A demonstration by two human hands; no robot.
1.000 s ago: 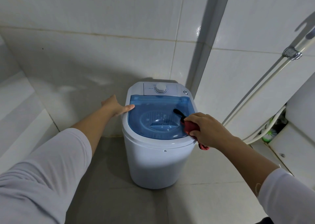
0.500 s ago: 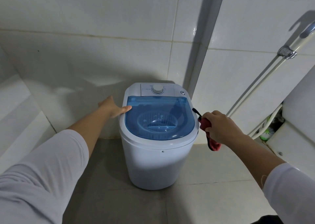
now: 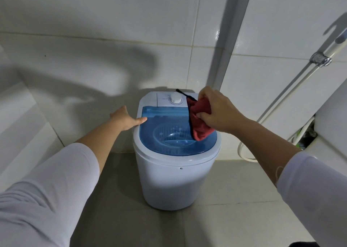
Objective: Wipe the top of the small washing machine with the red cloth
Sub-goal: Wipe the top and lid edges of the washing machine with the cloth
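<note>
White tiles wrap the corner where the small washing machine (image 3: 176, 152) stands, its left rim steadied by the flat left hand (image 3: 124, 119), while the right hand (image 3: 217, 111) pinches the red cloth (image 3: 200, 118), maybe just above the lid, ready to wipe.

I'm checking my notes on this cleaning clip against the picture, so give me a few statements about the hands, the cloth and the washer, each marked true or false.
1. The right hand grips the red cloth. True.
2. The red cloth lies flat on the floor. False: it hangs from the right hand over the right side of the blue lid.
3. The left hand rests at the left edge of the small washing machine, fingers straight. True.
4. The blue lid is raised open. False: it lies shut on the machine.
5. The white dial sits at the back of the top, behind the lid. True.
</note>
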